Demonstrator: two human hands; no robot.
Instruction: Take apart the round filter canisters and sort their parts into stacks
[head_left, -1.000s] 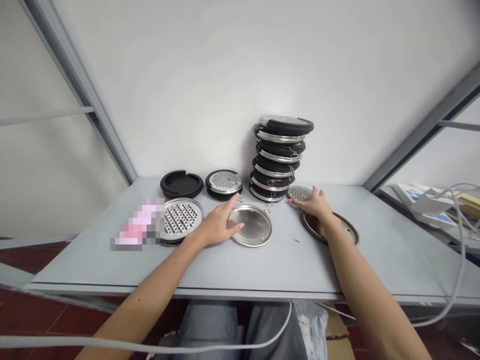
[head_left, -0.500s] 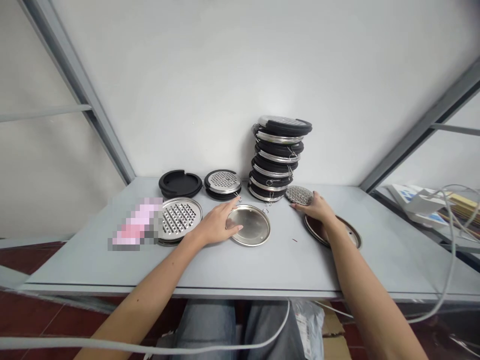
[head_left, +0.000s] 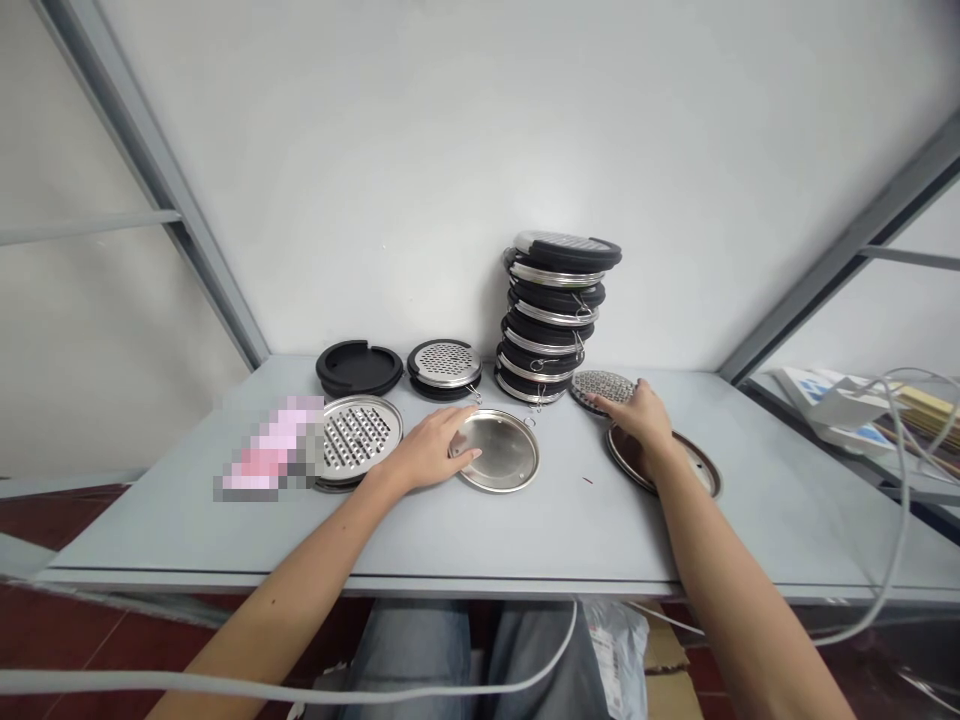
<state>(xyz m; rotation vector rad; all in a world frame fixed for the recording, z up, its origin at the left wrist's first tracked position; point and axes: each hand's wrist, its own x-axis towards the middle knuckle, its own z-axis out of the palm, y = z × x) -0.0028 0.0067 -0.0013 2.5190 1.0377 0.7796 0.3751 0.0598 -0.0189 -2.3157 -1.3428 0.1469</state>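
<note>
My left hand [head_left: 429, 452] rests at the left rim of a shallow round metal plate [head_left: 504, 452]. Its fingers stretch along the far side, and the thumb lies over the plate. My right hand [head_left: 643, 418] reaches to a round grater disc [head_left: 601, 386]. The thumb is at the disc's front edge and the other fingers are at its right edge, partly hidden. Beneath my right wrist lies a brown-looking round metal plate [head_left: 694, 462], partly covered by the arm. Beside my left forearm sits another grater disc [head_left: 358, 437] with coarse slots.
A tall stack of black and silver round graters [head_left: 553, 320] stands by the wall. Left of it are a grater on a black base [head_left: 446, 362] and a black ring-shaped holder [head_left: 358, 368]. A blurred pink item [head_left: 274, 445] lies at left. A white cable [head_left: 900, 520] hangs at right.
My right hand has shifted slightly right, and more of the grater disc beside it shows. My left hand stays at the metal plate.
</note>
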